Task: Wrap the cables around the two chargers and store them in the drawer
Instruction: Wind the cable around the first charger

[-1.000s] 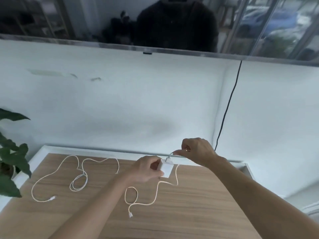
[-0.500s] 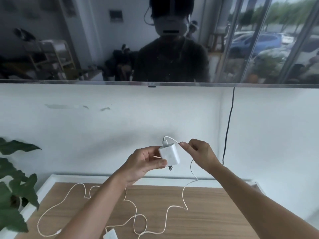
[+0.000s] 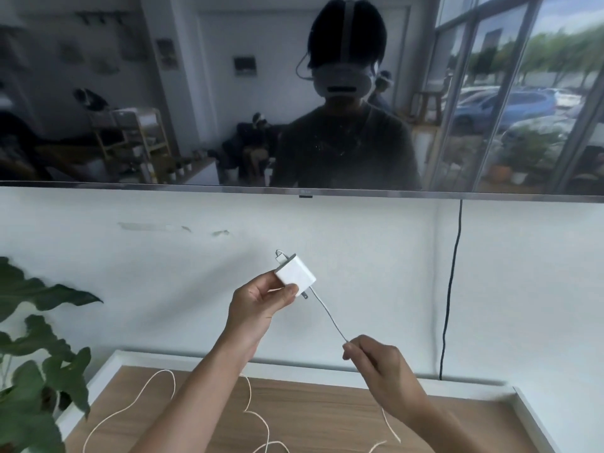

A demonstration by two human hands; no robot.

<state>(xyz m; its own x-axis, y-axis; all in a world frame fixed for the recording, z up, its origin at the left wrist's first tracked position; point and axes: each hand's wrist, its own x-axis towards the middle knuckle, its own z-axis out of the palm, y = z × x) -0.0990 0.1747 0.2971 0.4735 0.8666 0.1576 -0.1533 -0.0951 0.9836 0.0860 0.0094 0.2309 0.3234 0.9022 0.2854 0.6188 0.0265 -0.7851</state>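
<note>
A leafy green plant (image 3: 36, 371) fills the left edge, partly cut off by the frame. Right of it, a wooden table (image 3: 327, 416) with a white raised rim sits against a white wall, and loose loops of white cable (image 3: 258, 420) lie on it, running out of view at the bottom. The left hand (image 3: 258, 305) is raised above the table, fingers and thumb curled around a white square charger (image 3: 295, 271), held tilted in front of the wall with its metal prongs pointing down and to the right. A cable plug sticks out of the charger's upper left end. From near the prongs, a thin white cord (image 3: 328, 313) runs taut down and right to the right hand (image 3: 379, 364), which pinches it between thumb and curled fingers; below that hand the cord hangs blurred toward the table. A black wire (image 3: 452, 289) hangs down the wall at right. Above, a dark wall-mounted screen (image 3: 196, 93) reflects the person wearing a headset. A second charger and the drawer cannot be made out.
</note>
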